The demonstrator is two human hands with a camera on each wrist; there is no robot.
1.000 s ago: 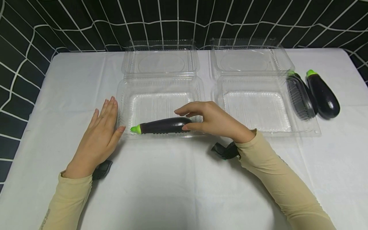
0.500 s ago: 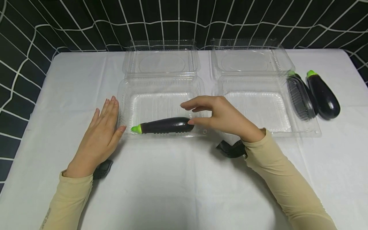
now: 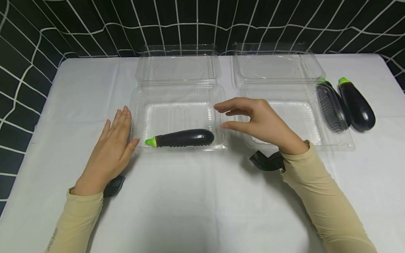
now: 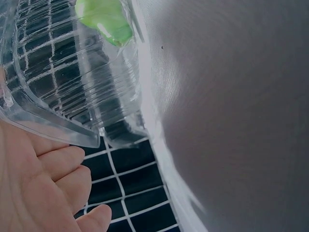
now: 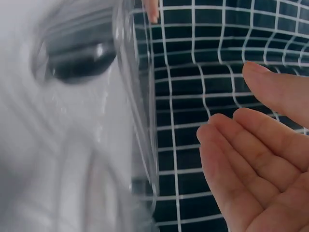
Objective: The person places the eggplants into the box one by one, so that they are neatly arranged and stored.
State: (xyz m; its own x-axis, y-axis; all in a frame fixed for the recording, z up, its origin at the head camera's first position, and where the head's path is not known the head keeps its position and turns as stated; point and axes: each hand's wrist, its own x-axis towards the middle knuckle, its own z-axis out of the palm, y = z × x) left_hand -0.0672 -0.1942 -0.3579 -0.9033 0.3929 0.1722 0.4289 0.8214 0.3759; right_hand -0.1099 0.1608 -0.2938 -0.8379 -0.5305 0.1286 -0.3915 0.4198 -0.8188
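A dark purple eggplant (image 3: 186, 137) with a green stem end lies along the near side of the left clear plastic clamshell box (image 3: 178, 92), stem to the left. In the left wrist view its green stem (image 4: 105, 19) shows through the box wall. My left hand (image 3: 109, 151) lies with straight fingers beside the box's left edge. My right hand (image 3: 253, 117), fingers and thumb apart around nothing, hovers between the two boxes, right of the eggplant's round end. The right wrist view shows the right hand (image 5: 260, 169) with an empty palm.
A second clamshell box (image 3: 281, 121) stands lid-up on the right. Right of it lie two more eggplants, one (image 3: 355, 105) in plain view and one (image 3: 343, 109) partly behind the box wall. A dark white-lined grid cloth (image 3: 202, 24) hangs behind the white table (image 3: 171, 203).
My right hand has released the eggplant's round end and moved right and upward, away from it. The eggplant stays in the left box. My left hand has hardly moved.
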